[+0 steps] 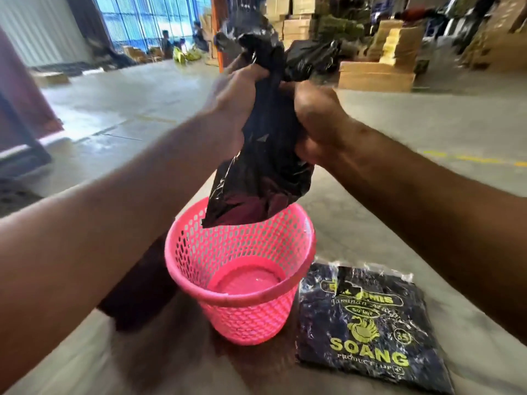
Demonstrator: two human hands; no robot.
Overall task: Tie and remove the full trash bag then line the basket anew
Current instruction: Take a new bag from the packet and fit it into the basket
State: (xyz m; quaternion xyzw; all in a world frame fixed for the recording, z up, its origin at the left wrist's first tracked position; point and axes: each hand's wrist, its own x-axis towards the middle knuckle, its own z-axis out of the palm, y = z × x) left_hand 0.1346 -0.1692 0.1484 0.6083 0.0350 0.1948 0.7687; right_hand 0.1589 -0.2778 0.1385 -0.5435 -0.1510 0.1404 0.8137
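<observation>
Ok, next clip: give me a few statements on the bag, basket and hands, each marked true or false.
1. Both hands grip the black trash bag near its top. True: left hand, right hand.
2. The bag sits fully inside the pink basket. False: it is lifted, its bottom near the rim.
3. The basket already has a fresh liner. False: its bare pink bottom shows.
4. A pack of new bags lies beside the basket. True.
5. The basket lies tipped over. False: it stands upright.

Head camera looks forward and down, close over the pink basket [239,269].
</observation>
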